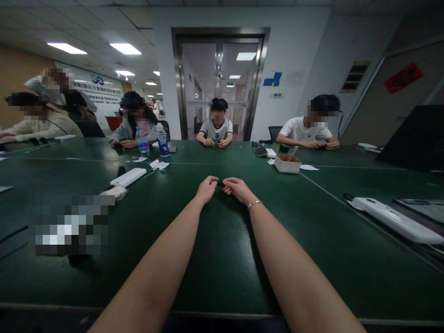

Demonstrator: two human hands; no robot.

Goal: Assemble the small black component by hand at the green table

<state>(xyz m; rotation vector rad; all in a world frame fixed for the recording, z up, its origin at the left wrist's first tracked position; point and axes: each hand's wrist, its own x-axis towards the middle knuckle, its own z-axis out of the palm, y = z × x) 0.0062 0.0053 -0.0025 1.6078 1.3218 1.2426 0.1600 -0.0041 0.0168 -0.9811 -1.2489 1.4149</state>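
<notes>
Both my forearms stretch out over the dark green table (222, 259). My left hand (207, 188) and my right hand (237, 188) meet at the table's middle, fingers curled and pinched together. Between the two hands sits a small dark object (220, 184), gripped from both sides; it is too small to name. A thin bracelet (255, 203) circles my right wrist.
A white power strip (395, 219) lies at the right, another white case (128, 177) at the left. A small open cardboard box (287, 163) and two water bottles (162, 140) stand further back. Several other people sit around the table's far side, hands busy.
</notes>
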